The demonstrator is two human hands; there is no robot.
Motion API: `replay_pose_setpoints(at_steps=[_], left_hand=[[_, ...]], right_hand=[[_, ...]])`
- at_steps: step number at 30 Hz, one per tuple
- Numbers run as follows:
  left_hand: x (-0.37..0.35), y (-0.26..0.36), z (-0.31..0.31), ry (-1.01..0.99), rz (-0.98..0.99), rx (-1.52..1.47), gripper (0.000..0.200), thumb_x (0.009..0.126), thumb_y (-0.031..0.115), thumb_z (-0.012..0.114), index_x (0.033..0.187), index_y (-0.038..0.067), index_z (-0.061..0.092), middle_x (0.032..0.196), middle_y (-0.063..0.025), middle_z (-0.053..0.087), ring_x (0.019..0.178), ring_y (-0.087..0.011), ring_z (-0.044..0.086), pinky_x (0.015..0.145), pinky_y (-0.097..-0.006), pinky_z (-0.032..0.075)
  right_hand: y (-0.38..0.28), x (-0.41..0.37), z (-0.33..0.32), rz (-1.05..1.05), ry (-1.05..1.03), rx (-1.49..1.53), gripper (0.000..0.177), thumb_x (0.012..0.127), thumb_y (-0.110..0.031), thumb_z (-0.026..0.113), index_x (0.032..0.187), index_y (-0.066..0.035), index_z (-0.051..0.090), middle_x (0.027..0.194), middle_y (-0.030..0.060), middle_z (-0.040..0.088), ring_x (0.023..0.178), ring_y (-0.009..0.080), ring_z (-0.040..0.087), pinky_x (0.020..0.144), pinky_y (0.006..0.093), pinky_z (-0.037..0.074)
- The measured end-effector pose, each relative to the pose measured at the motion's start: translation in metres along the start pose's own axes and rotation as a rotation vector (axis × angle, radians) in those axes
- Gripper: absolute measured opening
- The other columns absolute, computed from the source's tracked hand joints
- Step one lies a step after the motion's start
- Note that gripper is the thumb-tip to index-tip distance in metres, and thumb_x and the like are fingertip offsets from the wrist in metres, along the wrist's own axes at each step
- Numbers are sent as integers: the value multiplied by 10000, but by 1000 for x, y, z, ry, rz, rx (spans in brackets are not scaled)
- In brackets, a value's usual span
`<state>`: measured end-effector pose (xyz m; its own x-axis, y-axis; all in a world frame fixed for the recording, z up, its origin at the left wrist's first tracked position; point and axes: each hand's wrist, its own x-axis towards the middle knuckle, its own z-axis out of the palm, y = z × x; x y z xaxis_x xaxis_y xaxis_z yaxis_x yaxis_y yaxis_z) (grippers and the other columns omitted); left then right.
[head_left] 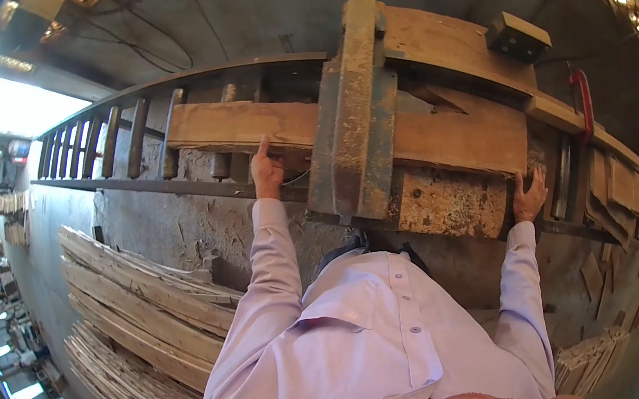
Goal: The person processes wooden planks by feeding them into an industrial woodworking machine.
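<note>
A long wooden board (242,122) lies across the machine and passes beneath its upright metal housing (352,112). On the near edge of the board, left of the housing, my left hand (267,173) rests with its index finger stretched out against the wood; its other fingers look curled. Right of the housing, my right hand (530,197) is at the near corner of the board's right part (459,137), fingers spread and not wrapped round it. The saw-dusted machine table (452,200) shows below that part.
Roller conveyors (137,140) run off left and right. Stacked planks (144,300) lie on the floor at the left. A red clamp (585,106) and a small block (518,36) are at the right, with loose wood pieces (615,184) beyond.
</note>
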<state>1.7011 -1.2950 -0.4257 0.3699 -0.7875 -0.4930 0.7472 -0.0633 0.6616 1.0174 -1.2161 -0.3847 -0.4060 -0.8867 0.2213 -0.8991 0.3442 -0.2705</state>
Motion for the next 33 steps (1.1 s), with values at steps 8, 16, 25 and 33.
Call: replay_pose_setpoints(at_steps=[8, 16, 25, 33], left_hand=[[14, 2, -20, 121, -18, 183, 193, 893, 219, 794, 974, 76, 692, 789, -26, 664, 543, -147, 576, 441, -292, 397], [-9, 15, -7, -20, 206, -6, 358, 863, 144, 798, 1112, -59, 641, 1050, -127, 686, 831, -292, 670, 737, -425, 560], [-13, 122, -51, 263, 397, 398, 443, 903, 210, 754, 1235, -45, 607, 1162, -146, 671, 898, -243, 681, 721, -380, 563], [-81, 217, -119, 270, 571, 530, 345, 998, 292, 637, 1153, -17, 644, 1026, -115, 695, 821, -246, 707, 657, -376, 571]], right_hand=[[9, -1, 8, -35, 71, 14, 807, 943, -659, 555, 1478, -59, 475, 1567, 142, 438, 1488, 299, 346, 1224, 517, 196], [5, -3, 1, -37, 108, 40, 762, 943, -632, 578, 1428, -45, 529, 1528, 144, 483, 1470, 292, 373, 1216, 522, 220], [6, 2, 7, -40, 89, 43, 799, 931, -669, 568, 1435, -51, 526, 1539, 163, 467, 1471, 316, 369, 1219, 528, 206], [7, 0, 8, -23, 44, 35, 885, 920, -750, 491, 1459, -48, 511, 1592, 144, 404, 1490, 303, 339, 1226, 504, 193]])
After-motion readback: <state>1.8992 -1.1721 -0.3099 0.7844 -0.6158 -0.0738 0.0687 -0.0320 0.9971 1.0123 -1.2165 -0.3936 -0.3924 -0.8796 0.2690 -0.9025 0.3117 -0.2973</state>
